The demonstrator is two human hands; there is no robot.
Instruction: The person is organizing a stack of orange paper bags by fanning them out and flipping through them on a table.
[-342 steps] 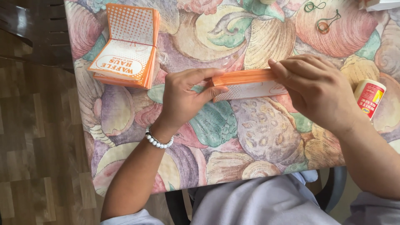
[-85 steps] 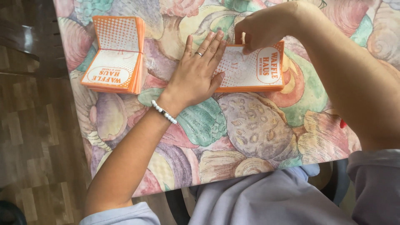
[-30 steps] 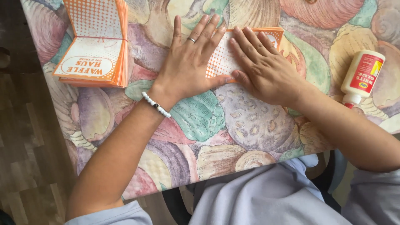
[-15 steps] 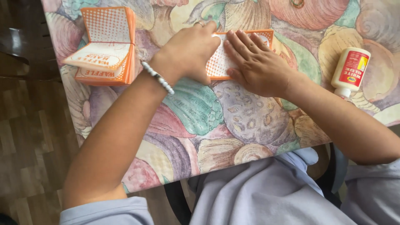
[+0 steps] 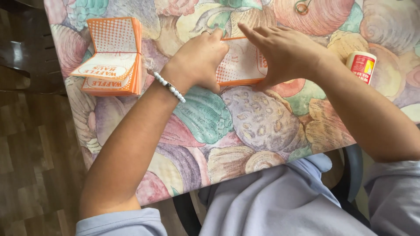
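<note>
left hand (image 5: 199, 59) lies knuckles-up on the near-left part of a flat orange-and-white paper sleeve (image 5: 240, 61), fingers curled down over its left edge with the fingertips at the far-left corner; not clamped around anything, more a pressing hold, likely to keep the piece from sliding. a ring shows on one finger, and a white bead bracelet (image 5: 169, 86) sits at the wrist.

right hand (image 5: 286, 52) rests on the right part of the same sleeve, fingers extended and spread flat, reaching toward the sleeve's far edge. palm down, open, pushing rather than grasping. judging by the posture, both hands flatten the piece against the table, perhaps to set a fold or a glued seam; cannot tell which.

sleeve lies on the shell-patterned tablecloth (image 5: 245, 122), only its middle strip and near edge showing between the hands.

left of the sleeve, well apart: a stack of like orange sleeves (image 5: 111, 57), top one fanned open, kept within the left arm's reach but clear of the working spot.

right of the sleeve, past the right forearm: a white glue bottle with red label (image 5: 362, 65), lying or tilted, partly hidden by the arm.

beyond the sleeve, at the table's far side: a small ring-shaped object (image 5: 302, 6), too small to identify.
</note>
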